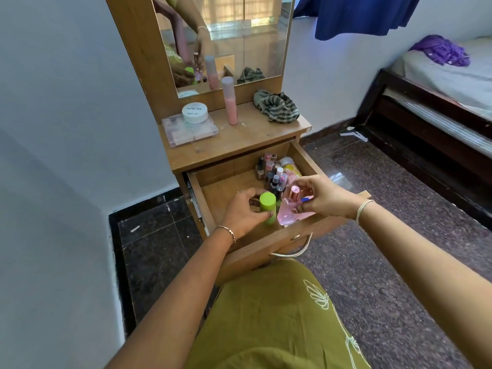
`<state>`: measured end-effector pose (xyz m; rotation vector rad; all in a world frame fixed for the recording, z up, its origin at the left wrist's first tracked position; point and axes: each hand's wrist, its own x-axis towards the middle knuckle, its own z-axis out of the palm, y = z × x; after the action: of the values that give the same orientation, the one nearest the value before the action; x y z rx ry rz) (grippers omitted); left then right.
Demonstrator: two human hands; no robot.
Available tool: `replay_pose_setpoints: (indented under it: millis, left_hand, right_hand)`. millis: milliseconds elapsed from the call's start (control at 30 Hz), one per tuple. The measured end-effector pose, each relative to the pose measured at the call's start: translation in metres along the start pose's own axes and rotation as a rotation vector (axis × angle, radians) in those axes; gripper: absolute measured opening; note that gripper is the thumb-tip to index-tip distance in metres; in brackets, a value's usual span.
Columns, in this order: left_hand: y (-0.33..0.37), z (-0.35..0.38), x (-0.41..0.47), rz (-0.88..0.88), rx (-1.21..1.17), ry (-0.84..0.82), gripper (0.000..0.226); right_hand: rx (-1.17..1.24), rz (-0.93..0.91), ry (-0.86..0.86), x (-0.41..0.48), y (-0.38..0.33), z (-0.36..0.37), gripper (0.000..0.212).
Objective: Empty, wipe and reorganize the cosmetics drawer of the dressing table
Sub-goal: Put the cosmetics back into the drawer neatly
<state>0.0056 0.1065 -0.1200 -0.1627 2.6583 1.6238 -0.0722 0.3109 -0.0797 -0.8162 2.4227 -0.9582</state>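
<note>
Left of my left hand [245, 211], a plain pale wall [66, 102] runs down to black skirting [143, 205]. The floor [372, 262] is dark speckled granite, w/ a daylight sheen just beyond my right hand [324, 198]. Far right of that hand is a bed [426, 123]: dark wood frame, pale sheet, purple cloth [439, 50] bunched on top. A blue cloth [359, 14] hangs above. Ahead of both hands stands the wooden dressing table [253, 134]; its mirror [253, 49] reflects a bright curtained window.
</note>
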Motion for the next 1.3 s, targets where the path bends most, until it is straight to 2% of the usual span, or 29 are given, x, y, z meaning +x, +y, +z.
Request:
replay_pose_setpoints:
  millis: [500,900,1300]
  left_hand:
    - [-0.01,0.019,0.01,0.005,0.127,-0.051,0.056]
    - [-0.013,0.018,0.009,0.024,0.141,0.007,0.053]
    - [-0.009,0.011,0.0,0.025,0.124,-0.034,0.053]
  right_hand:
    - [-0.319,0.028,-0.057,0.004,0.003,0.006,0.037]
    - [-0.399,0.016,-0.11,0.006,-0.001,0.006,0.033]
    - [-0.42,0.024,-0.102,0.004,-0.004,0.001,0.036]
